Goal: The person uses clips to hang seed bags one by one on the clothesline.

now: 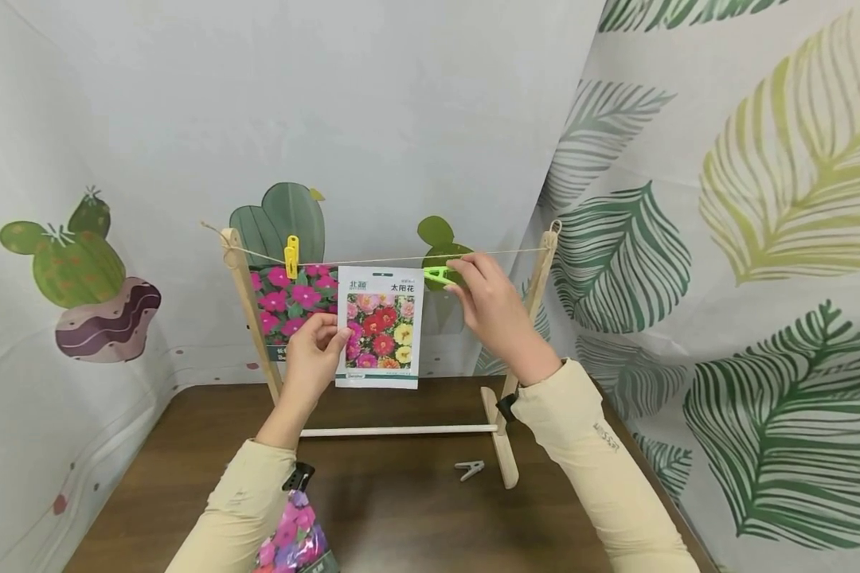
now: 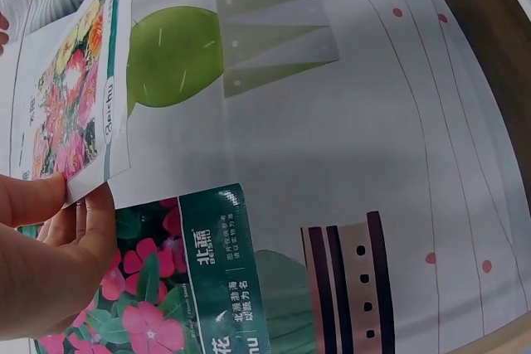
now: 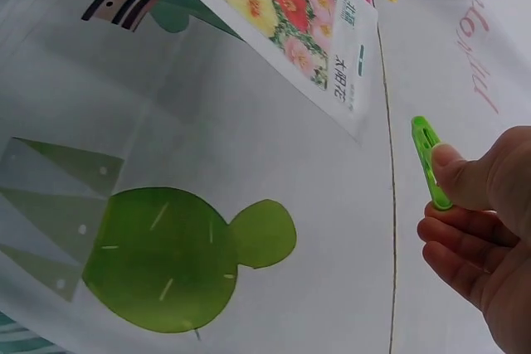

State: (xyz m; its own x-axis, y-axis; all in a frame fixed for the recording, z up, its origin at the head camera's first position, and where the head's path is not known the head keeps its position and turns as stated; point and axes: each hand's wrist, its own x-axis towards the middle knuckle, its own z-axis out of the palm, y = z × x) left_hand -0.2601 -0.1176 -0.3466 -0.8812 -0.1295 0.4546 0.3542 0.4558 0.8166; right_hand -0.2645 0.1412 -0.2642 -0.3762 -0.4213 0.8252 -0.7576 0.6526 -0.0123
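Note:
My left hand (image 1: 318,350) pinches the left edge of a white seed packet (image 1: 380,330) printed with red, pink and yellow flowers. The packet's top edge is just below the string (image 1: 394,259). In my right hand (image 1: 489,298) I hold a green clothespin (image 1: 437,274) between thumb and fingers, beside the packet's upper right corner. The right wrist view shows this green clothespin (image 3: 430,163) apart from the string. A packet with pink flowers (image 1: 275,298) hangs from the string by a yellow clothespin (image 1: 291,256), partly hidden behind the white packet and my left hand.
The string runs between two wooden posts (image 1: 247,306), joined low down by a white rod (image 1: 401,430). A grey clothespin (image 1: 469,469) lies on the brown table (image 1: 401,509). Another flower packet (image 1: 297,537) lies near the front, partly under my left forearm.

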